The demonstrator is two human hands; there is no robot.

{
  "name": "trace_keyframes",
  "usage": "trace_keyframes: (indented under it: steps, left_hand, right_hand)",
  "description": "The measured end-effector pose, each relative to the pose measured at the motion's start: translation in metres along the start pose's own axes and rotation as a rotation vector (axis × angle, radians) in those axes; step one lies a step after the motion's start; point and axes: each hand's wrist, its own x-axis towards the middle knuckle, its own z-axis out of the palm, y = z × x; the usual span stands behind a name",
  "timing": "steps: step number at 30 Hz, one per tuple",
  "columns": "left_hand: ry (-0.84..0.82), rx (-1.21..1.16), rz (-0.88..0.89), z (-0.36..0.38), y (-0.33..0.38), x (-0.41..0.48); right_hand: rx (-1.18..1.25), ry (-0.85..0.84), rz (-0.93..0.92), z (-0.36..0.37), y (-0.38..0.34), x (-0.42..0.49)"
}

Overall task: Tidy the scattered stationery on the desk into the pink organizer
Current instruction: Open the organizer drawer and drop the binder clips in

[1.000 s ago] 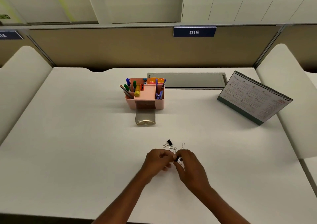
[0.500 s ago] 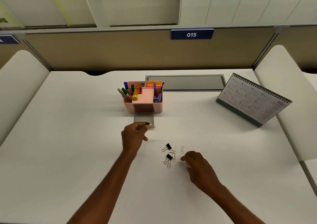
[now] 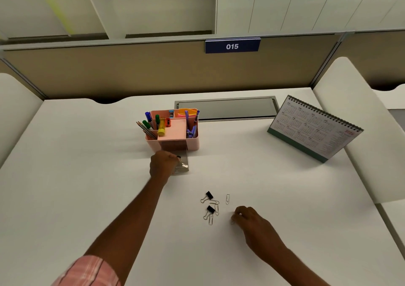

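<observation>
Left hand pinches what seems a clip over the drawer — release it next; right hand, grip unclear, rests beside loose clips.

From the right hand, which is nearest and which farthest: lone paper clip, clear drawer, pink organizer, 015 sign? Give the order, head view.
1. Paper clip, just ahead-left of the right hand.
2. Drawer, farther ahead, left.
3. Organizer, behind the drawer.
4. Sign, on the back partition.
</observation>
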Motion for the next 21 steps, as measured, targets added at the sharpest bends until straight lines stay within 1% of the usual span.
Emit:
trace_keyframes:
  steps: [6, 10, 14, 16, 19, 21]
  left_hand:
    - [-0.005, 0.086, 0.001, 0.009, -0.006, 0.023]
    - [-0.003, 0.111, 0.077, 0.014, -0.014, 0.031]
    - [0.108, 0.038, 0.132, 0.002, 0.007, -0.004]
    - [0.127, -0.066, 0.153, -0.001, 0.015, -0.032]
    - [0.018, -0.199, 0.220, 0.001, 0.012, -0.078]
    - [-0.160, -0.306, 0.206, 0.003, 0.004, -0.109]
  right_hand:
    - [-0.007, 0.003, -0.030, -0.004, 0.002, 0.006]
    - [-0.028, 0.006, -0.019, -0.005, 0.002, 0.008]
    - [0.030, 0.019, 0.004, -0.003, 0.003, 0.010]
    - [0.183, 0.054, 0.069, -0.005, 0.003, 0.014]
    - [0.465, 0.115, 0.227, -0.015, -0.003, 0.021]
    - [0.568, 0.154, 0.281, -0.020, -0.011, 0.025]
